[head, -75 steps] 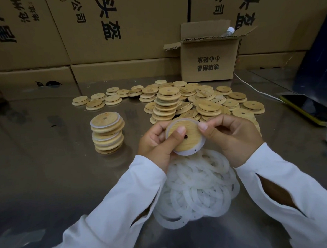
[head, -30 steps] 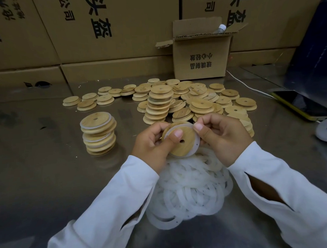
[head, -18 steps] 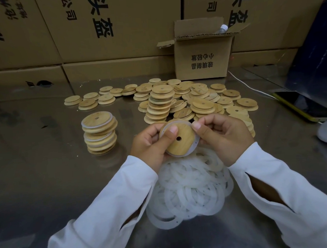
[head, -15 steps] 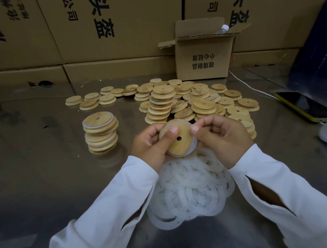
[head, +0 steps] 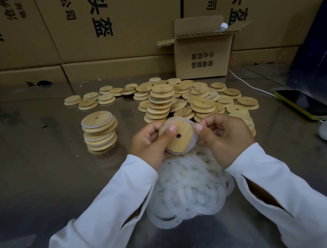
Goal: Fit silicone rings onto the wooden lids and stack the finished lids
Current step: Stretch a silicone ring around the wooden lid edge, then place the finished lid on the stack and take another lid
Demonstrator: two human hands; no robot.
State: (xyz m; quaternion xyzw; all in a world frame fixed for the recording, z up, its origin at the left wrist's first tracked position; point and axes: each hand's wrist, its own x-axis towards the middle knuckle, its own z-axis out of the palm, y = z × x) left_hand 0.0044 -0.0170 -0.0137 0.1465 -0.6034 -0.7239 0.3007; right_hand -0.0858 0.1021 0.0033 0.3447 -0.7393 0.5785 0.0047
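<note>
The step in hand is seating a ring on a lid. The left hand (head: pixel 150 141) grips a wooden lid (head: pixel 183 143), fingers curled behind it and thumb pressed flat on its face beside the centre hole. A silicone ring (head: pixel 195 139) lies around the lid's rim, showing as a pale band along the top and right edge. The right hand (head: pixel 222 140) pinches that band between thumb and forefinger at the lid's upper right. Whether the ring sits fully in its groove all the way round cannot be told, as the left hand covers the left edge.

The next move probably calls for running the pinch round the rim until the ring lies even, then carrying the lid to the finished stack (head: pixel 99 133), which stands well to the left of the left hand. Loose rings (head: pixel 189 188) lie heaped directly beneath both wrists. The heap of bare lids (head: pixel 186 100) sits just beyond the fingertips, so the task looks far from done.
</note>
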